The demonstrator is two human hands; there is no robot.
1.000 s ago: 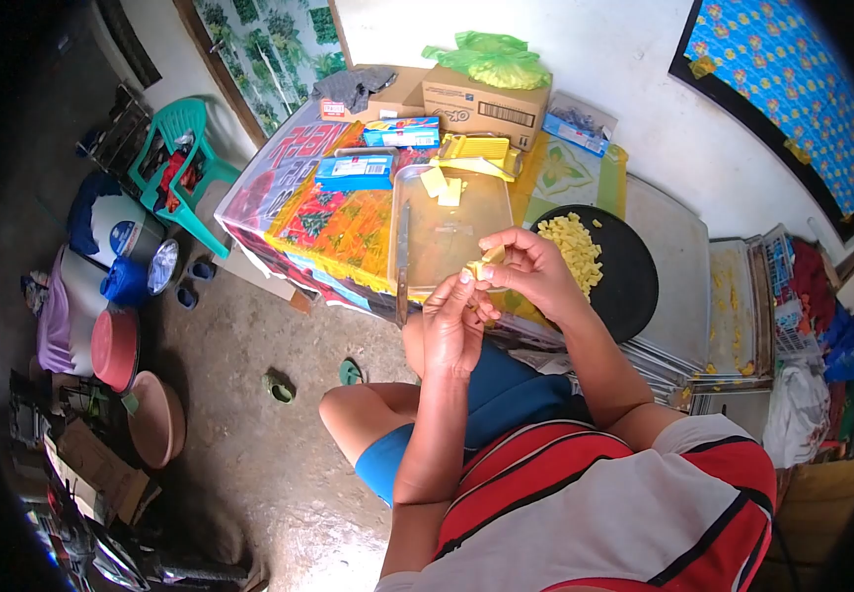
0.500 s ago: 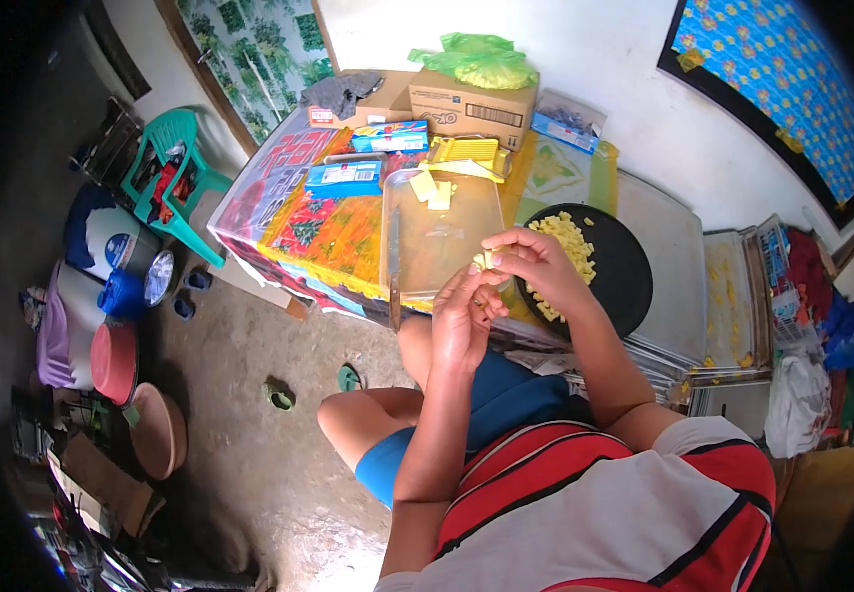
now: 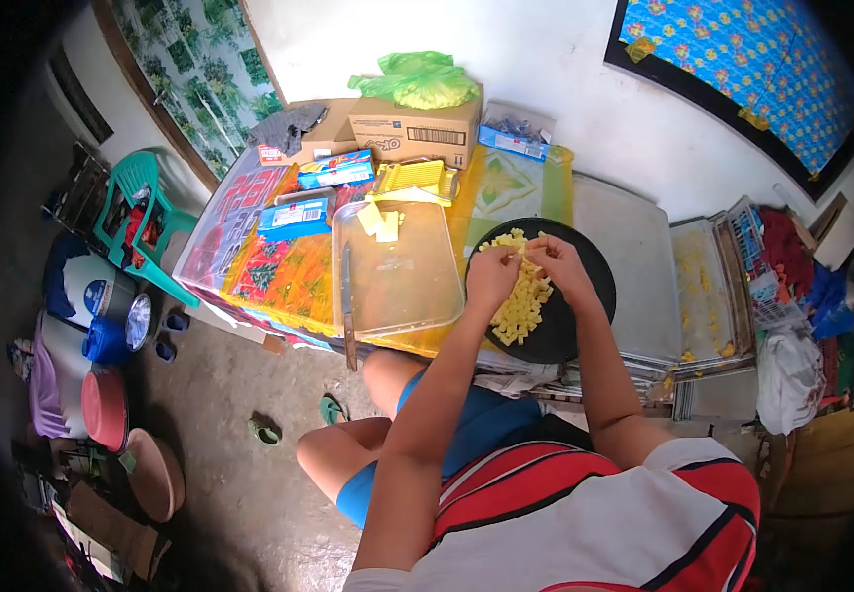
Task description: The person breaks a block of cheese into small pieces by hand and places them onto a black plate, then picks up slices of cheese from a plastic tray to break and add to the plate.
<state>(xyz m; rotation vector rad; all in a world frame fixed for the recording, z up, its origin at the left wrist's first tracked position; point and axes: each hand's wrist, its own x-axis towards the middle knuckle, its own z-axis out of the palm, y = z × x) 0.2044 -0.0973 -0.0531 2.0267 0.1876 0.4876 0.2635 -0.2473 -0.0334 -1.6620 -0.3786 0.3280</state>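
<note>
Both my hands are over a round black tray (image 3: 585, 331) that bears a heap of small yellow cubes (image 3: 518, 314). My left hand (image 3: 492, 279) is above the heap's left side, its fingers bent together near the cubes. Close beside it, my right hand (image 3: 561, 268) has its fingertips pinched above the upper part of the heap. What either hand holds is too small to make out. Left of the tray lies a clear rectangular board (image 3: 402, 281) with flat yellow pieces (image 3: 387, 228) at its top and a knife (image 3: 347, 296) along its left edge.
Blue boxes (image 3: 295, 216), a yellow slotted rack (image 3: 413, 182) and a cardboard box (image 3: 415, 130) with a green bag (image 3: 417, 81) stand toward the wall. Metal trays (image 3: 629, 266) are stacked on the right. A green chair (image 3: 143, 222) stands at the left.
My hands have moved from above the clear board's right edge to over the cubes on the black tray. The view has shifted, so the table's things appear farther left.
</note>
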